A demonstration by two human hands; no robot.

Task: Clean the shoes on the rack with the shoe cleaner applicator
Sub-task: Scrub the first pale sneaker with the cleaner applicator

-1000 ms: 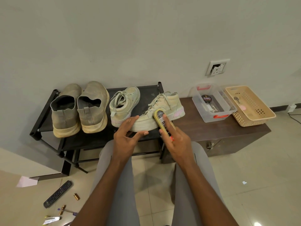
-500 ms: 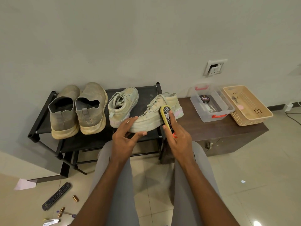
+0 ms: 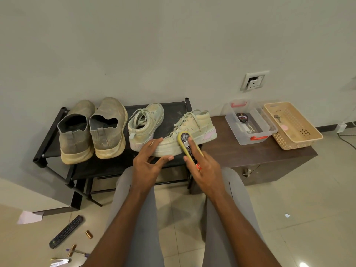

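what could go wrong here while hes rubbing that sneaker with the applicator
1. The sneaker sits at the rack's front right corner with its heel end reaching past the edge; a hard stroke might push it off.
2. The left hand steadies it only at the toe with loose fingers, so it may twist.
3. The right hand holds the applicator near its low end; it could slip.
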